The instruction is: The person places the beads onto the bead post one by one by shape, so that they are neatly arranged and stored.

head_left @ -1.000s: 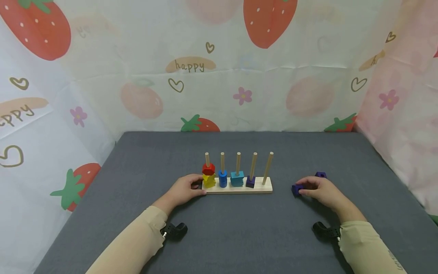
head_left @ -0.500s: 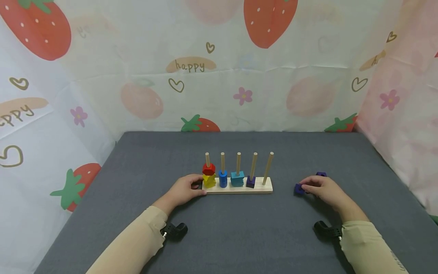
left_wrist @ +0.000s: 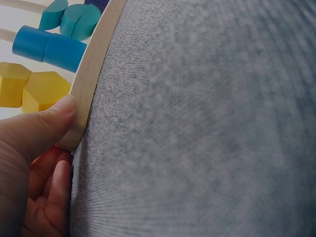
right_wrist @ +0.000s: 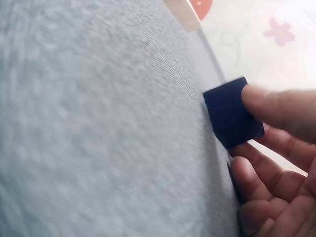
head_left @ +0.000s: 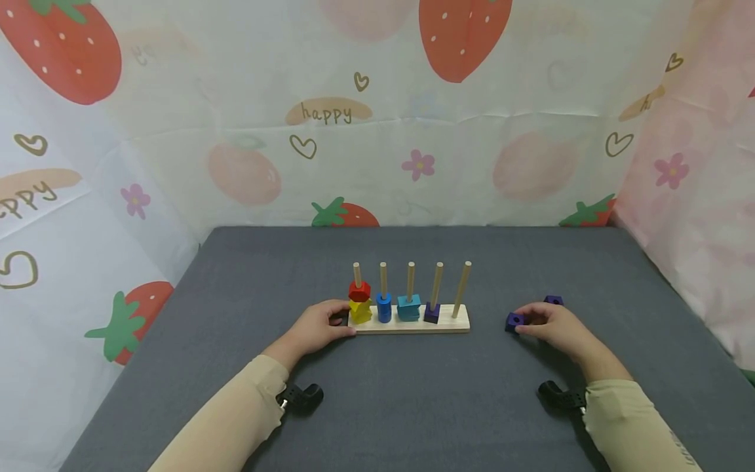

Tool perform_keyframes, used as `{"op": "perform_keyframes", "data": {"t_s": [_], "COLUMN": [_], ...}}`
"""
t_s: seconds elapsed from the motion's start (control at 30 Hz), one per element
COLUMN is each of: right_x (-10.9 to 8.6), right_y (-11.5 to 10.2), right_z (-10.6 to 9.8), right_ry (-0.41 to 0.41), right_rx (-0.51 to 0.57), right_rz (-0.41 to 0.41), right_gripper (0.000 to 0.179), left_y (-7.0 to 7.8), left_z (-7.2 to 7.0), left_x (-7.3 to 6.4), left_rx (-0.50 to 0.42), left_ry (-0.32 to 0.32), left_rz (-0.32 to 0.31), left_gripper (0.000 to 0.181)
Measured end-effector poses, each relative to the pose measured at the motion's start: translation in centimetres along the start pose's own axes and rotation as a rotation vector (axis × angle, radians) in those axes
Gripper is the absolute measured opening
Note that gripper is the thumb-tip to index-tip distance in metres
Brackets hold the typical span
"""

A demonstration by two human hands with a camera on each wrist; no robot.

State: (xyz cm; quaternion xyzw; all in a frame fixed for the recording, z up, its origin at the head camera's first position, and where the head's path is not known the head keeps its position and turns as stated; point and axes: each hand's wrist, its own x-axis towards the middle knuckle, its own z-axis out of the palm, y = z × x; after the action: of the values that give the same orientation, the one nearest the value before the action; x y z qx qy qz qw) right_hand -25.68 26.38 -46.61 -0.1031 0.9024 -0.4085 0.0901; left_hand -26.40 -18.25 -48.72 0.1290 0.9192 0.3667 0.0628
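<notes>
A light wooden peg board (head_left: pixel 377 329) carries several upright pegs. My left hand (head_left: pixel 315 326) grips its left end, the thumb (left_wrist: pixel 61 106) on the front edge. On the leftmost peg sit yellow pieces (head_left: pixel 360 312) under a red one (head_left: pixel 359 291). Blue cylinders (head_left: pixel 384 308), teal pieces (head_left: pixel 408 308) and a purple block (head_left: pixel 432 313) fill the following pegs; the rightmost peg (head_left: pixel 463 290) is bare. Right of the board, my right hand (head_left: pixel 551 326) pinches a dark purple square block (right_wrist: pixel 232 111) between thumb and fingers, its hole showing in the head view.
Another purple block (head_left: pixel 553 300) lies just behind my right hand. Dark grey cloth (head_left: pixel 413 400) covers the table. A white curtain (head_left: pixel 460 164) printed with strawberries rises at the back and both sides. Black wrist mounts (head_left: pixel 301 397) jut inward from both sleeves.
The purple block in my right hand has turned, so its holed face shows more. That hand shifted slightly right, then back left. My left hand and the board stay in place.
</notes>
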Motion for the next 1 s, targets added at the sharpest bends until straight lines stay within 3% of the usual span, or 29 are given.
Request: {"op": "perform_keyframes", "data": {"t_s": [0.37, 0.57, 0.8, 1.0], "right_x": [0.2, 0.4, 1.2, 1.7], "right_y": [-1.1, -5.0, -9.7, -13.3], "right_z": [-0.3, -1.5, -2.8, -3.2], "right_ry": [0.061, 0.108, 0.171, 0.164], "right_rx": [-0.041, 0.003, -0.003, 0.012], "right_rz": [-0.023, -0.036, -0.157, -0.264], "right_gripper": [0.032, 0.035, 0.036, 0.034], "left_y": [0.1, 0.1, -0.1, -0.1], "left_z": [0.1, 0.1, 0.2, 0.1], "left_x": [0.1, 0.0, 0.1, 0.1], "left_rx": [0.000, 0.000, -0.010, -0.013], "left_ry": [0.000, 0.005, 0.007, 0.008], "left_rz": [-0.003, -0.009, -0.002, -0.005], "left_gripper": [0.051, 0.051, 0.051, 0.051]}}
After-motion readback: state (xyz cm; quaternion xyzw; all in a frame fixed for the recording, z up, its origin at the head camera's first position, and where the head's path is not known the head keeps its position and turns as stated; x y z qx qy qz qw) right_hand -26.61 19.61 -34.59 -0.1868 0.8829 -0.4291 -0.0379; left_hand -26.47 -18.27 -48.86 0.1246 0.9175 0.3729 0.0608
